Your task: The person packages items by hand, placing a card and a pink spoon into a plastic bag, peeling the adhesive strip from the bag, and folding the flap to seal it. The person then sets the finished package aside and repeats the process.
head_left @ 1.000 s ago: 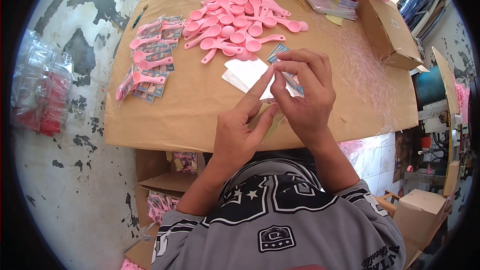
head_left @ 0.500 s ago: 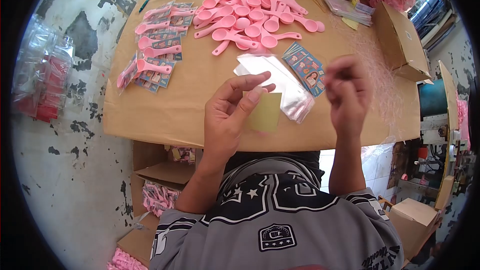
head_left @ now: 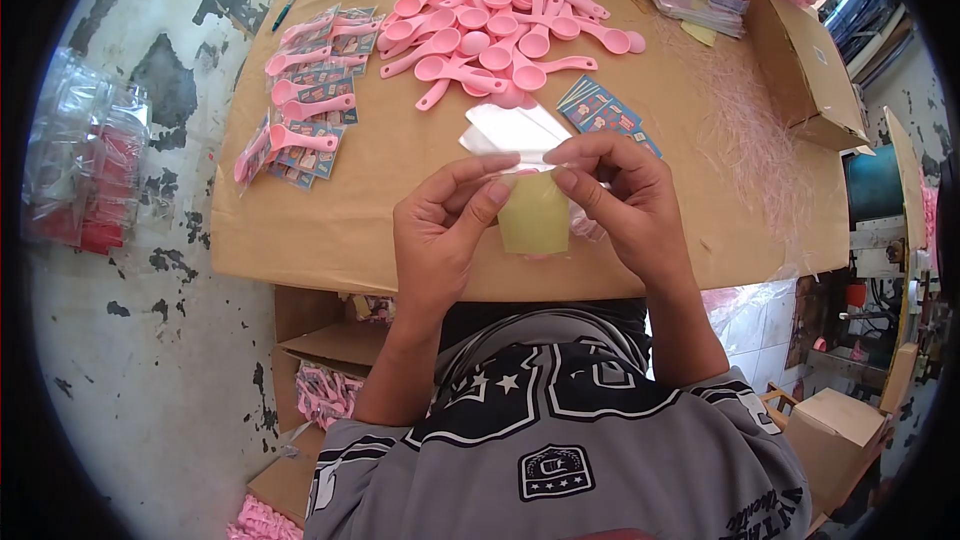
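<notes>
Pinching flat yellowish paper sheet point(head_left: 533, 222)

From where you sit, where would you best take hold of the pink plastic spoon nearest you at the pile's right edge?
Take the pink plastic spoon by its slim handle, from the right: it juts rightward over the brown table, clear of the pile, while the bowl touches other spoons. The left hand and right hand pinch a yellow paper slip.

Nothing legible (the shirt point(head_left: 620, 460) print seems too cropped).
</notes>
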Tool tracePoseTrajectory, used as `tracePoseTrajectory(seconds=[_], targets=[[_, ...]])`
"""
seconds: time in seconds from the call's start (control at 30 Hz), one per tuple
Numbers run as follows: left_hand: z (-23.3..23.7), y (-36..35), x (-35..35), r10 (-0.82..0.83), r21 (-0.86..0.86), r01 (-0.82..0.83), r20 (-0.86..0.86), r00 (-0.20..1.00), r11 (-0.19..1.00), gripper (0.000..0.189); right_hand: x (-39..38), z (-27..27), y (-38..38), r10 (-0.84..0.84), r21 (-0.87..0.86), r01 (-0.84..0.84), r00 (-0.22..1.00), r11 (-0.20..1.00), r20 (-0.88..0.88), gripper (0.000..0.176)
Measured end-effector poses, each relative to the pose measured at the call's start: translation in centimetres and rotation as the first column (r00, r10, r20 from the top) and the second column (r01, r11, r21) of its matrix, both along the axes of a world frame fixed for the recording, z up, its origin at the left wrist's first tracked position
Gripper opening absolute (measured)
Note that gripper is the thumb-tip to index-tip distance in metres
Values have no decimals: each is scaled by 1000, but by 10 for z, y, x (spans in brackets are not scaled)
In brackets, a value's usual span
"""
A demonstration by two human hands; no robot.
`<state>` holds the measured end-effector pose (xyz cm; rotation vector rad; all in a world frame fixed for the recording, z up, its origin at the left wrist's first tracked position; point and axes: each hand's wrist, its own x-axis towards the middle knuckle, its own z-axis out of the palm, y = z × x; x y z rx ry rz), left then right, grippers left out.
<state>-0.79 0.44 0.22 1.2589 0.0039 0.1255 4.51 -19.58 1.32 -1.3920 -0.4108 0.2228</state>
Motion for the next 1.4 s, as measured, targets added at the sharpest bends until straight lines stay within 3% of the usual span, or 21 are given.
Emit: tracePoseTrajectory(seconds=[0.07,0.2,0.3,0.4,0.5,0.6,0.7,0.73,0.83,0.93,0.97,1.0,1.07,1.17,1.3,1.4], targets=[[-4,0,-1,-2,-23,3,53,999,1000,23,-3,0,1,-24,86,21,999,996,28,11],[-12,0,-1,-25,-11,29,226,974,1000,16,-3,3,-13,39,42,-41,997,998,63,11],[-12,6,-3,-66,107,40,254,965,994,13,-5,9,-18,71,63,-72,997,995,12,12],[-3,4,-4,-54,41,44,295,954,998,11,-6,12,-18,72,53,-75,997,996,41,10],[-10,11,-7,-85,28,80,295,952,996,19,-11,12,-7,28,1,-28,996,1000,85,13],[-3,4,-14,21,83,-35,165,986,996,40,-14,10,5,14,15,-15,997,1000,70,24],[7,10,-16,-97,-74,103,80,992,992,58,-15,14,14,16,55,-19,998,998,61,29],[9,12,-19,-132,-96,140,78,988,986,53,-14,14,13,33,24,-35,996,999,80,28],[-5,22,-22,-129,116,115,122,984,987,39,-13,13,17,-30,15,28,987,999,160,28],[5,46,-21,109,499,-298,374,921,814,27,-8,14,12,-267,75,256,928,964,260,24],[8,57,-18,207,518,-468,482,851,717,28,-4,14,7,-363,103,348,885,932,291,22],[11,70,-14,282,509,-620,590,756,597,30,1,13,0,-393,58,396,860,916,327,20],[19,104,-6,338,548,-665,583,739,508,37,10,11,-16,-444,-24,495,800,869,403,15],[34,114,-5,302,672,-594,512,804,442,42,9,23,-35,-311,-452,568,793,688,523,15],[11,96,-6,156,627,-441,457,876,642,38,6,4,-40,-31,-599,419,835,682,550,24],[9,57,-5,85,759,-271,276,957,592,32,-2,7,-32,159,-713,294,855,637,494,31]])
